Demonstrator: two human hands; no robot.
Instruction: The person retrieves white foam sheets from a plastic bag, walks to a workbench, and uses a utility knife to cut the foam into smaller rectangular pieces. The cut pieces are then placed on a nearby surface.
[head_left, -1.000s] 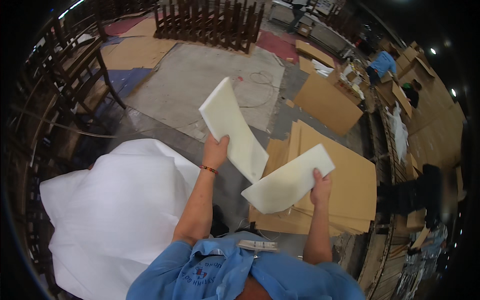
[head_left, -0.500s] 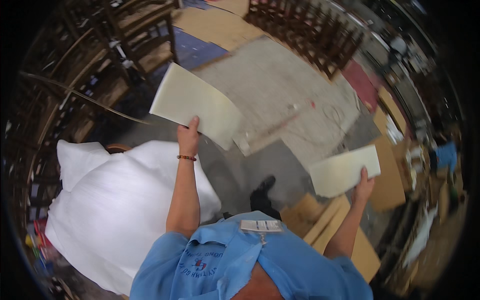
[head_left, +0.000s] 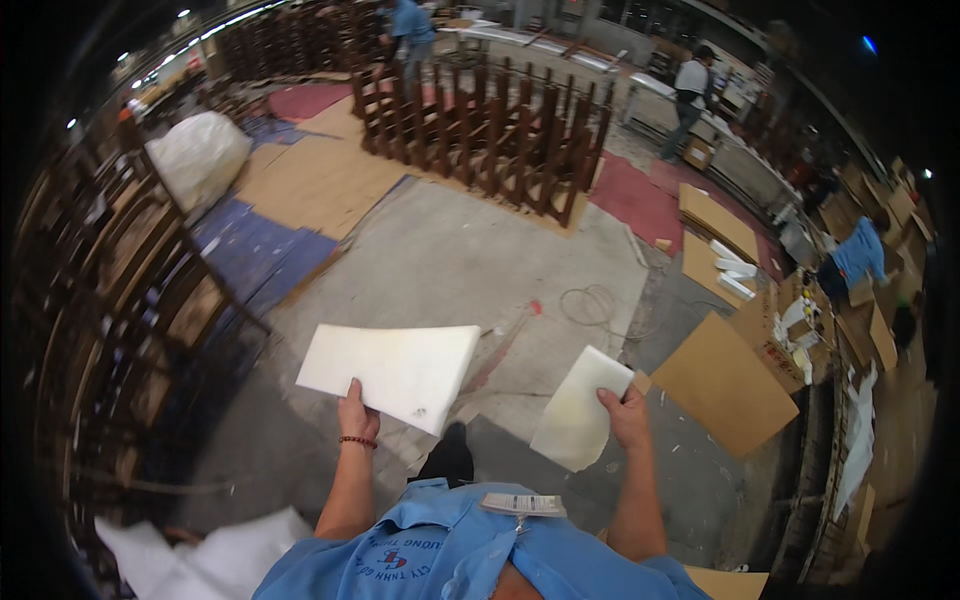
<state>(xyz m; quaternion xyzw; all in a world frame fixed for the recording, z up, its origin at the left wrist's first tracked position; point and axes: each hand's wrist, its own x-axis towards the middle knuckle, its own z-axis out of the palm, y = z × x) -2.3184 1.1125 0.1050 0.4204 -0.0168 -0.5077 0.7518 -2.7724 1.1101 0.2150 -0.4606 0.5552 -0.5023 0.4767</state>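
My left hand (head_left: 357, 412) grips the near edge of a flat white foam sheet (head_left: 392, 370), held level in front of me. My right hand (head_left: 626, 412) holds a second white foam sheet (head_left: 578, 412), smaller in view and tilted downward. Both sheets hang above the grey concrete floor (head_left: 440, 270). A beaded bracelet sits on my left wrist. My blue shirt fills the lower edge, and my dark shoe (head_left: 447, 455) shows between the arms.
Dark wooden chair frames (head_left: 480, 135) stand in rows ahead and along the left side. Cardboard sheets (head_left: 725, 385) lie on the right. A white wrapped bundle (head_left: 197, 155) sits far left, white foam (head_left: 205, 550) at lower left. People in blue work in the background.
My view has swung away from the big white foam pile toward the open floor and chair frames. Both hands still carry their foam sheets, now lower and closer together.
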